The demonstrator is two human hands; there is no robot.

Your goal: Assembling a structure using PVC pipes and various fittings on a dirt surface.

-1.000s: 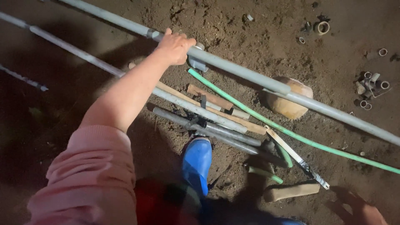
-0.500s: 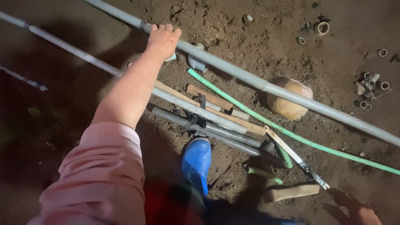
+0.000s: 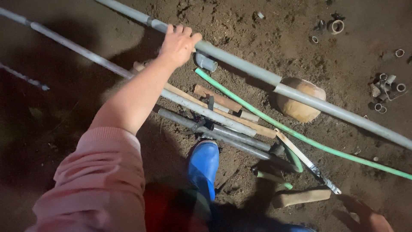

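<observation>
My left hand (image 3: 178,43) reaches forward out of a pink sleeve, its fingers curled over a long thick grey pipe (image 3: 300,92) that runs diagonally across the dirt ground. The hand sits just right of a coupling (image 3: 150,21) on that pipe. Beside my wrist lies a short grey pipe piece (image 3: 207,62). Only part of my right hand (image 3: 369,217) shows at the bottom right corner, near the wooden handle of a hand saw (image 3: 300,197); its fingers are hidden.
A thinner grey pipe (image 3: 86,53), dark pipes (image 3: 231,133), wooden sticks (image 3: 216,99) and a green hose (image 3: 326,148) lie crossed near my blue boot (image 3: 204,167). A tan rounded lump (image 3: 300,103) sits under the thick pipe. Small pipe fittings (image 3: 384,86) are scattered at right.
My left hand slid a little along the thick pipe and now rests just right of the coupling. The view shifted slightly; the right hand shows a bit more.
</observation>
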